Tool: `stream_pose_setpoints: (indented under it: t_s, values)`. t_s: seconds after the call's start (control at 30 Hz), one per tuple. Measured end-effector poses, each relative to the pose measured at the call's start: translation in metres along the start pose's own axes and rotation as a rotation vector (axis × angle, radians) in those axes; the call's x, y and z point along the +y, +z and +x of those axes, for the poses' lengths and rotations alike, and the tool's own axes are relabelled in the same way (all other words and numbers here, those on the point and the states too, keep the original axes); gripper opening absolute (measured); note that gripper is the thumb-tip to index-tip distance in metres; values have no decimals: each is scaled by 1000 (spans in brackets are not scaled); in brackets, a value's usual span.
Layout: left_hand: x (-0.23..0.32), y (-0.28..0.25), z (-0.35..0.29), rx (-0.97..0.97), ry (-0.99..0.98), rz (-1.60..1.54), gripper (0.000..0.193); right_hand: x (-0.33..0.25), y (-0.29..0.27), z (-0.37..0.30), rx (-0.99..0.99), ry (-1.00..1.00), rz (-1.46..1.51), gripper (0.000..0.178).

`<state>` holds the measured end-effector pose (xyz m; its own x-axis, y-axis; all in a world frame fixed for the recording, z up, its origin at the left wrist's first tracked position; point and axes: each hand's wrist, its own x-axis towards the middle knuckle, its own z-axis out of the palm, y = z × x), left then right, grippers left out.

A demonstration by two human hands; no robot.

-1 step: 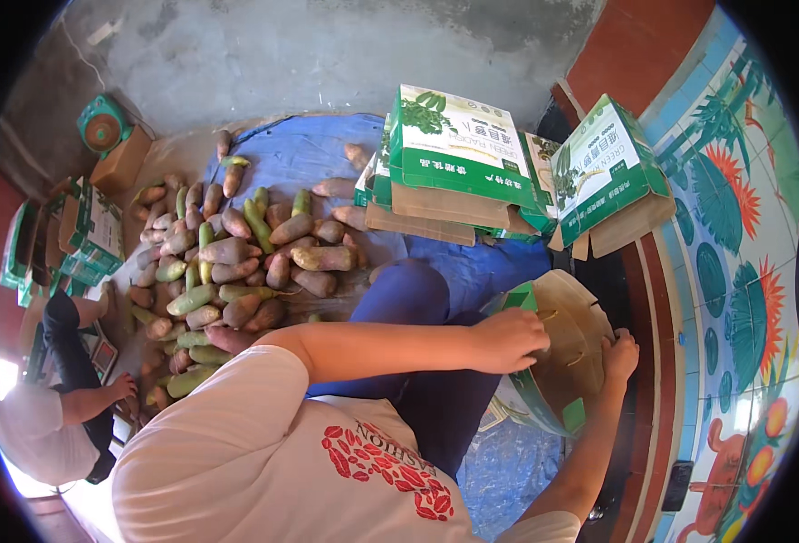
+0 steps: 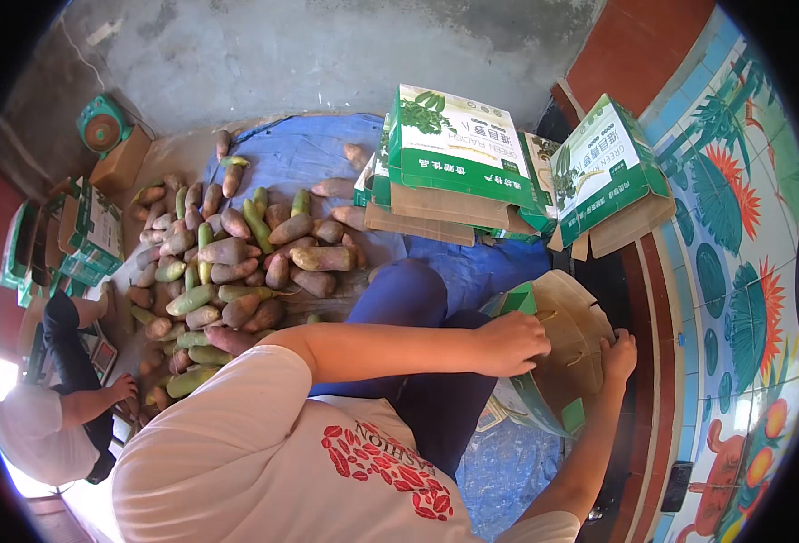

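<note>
Box (image 2: 558,376) comes up on my feed just right of the wearer's bent legs (image 2: 399,303), its brown inside facing my camera. And look at the hands, one on each side of it! Left hand (image 2: 512,346) lies at the left edge, near a green flap (image 2: 521,299), fingers bent down over the cardboard; the thumb is hidden from me, so I cannot tell whether it pinches or only rests. Right hand (image 2: 618,356) is easier: I see it pinching the right rim, fingers curled. The two hands are apart, with the open cardboard between them. Inside, I pick out thin yellowish cords (image 2: 578,358) against the brown wall, and lower down a second green tab (image 2: 574,416) by the right forearm.

Over to the left, quite a crowd: radishes (image 2: 227,262), green and muddy brown, heaped loosely, some of them on a blue sheet (image 2: 282,149). Beyond the box I have white-and-green cartons (image 2: 458,136) piled up, and beside them another carton (image 2: 607,172) tipped at an angle, brown flaps hanging. Far left, a co-worker (image 2: 42,434) in a pale top has a hand (image 2: 125,387) at the edge of the heap. Right side, a tiled wall (image 2: 725,308) bright with painted plants.
</note>
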<state>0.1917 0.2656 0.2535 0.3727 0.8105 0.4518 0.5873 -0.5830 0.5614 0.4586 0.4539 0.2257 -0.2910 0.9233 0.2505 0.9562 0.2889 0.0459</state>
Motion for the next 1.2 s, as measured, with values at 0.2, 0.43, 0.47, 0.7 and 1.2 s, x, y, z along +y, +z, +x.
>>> stream_pose_setpoints:
  t_s: [0.2,0.43,0.47,0.7,1.2]
  values:
    - [-14,40,9,-108,34,204,25,7,13,-7,114,74,145,44]
    - [-18,68,7,-224,-44,463,9,8,5,-4,-169,49,131,39]
    - [-18,70,8,-228,-44,462,9,8,7,-5,-191,35,121,38]
    - [-19,74,11,-240,-20,554,4,5,12,-18,-169,-23,183,32]
    - [-13,79,10,-227,-73,580,3,-1,24,-36,-86,-70,17,32]
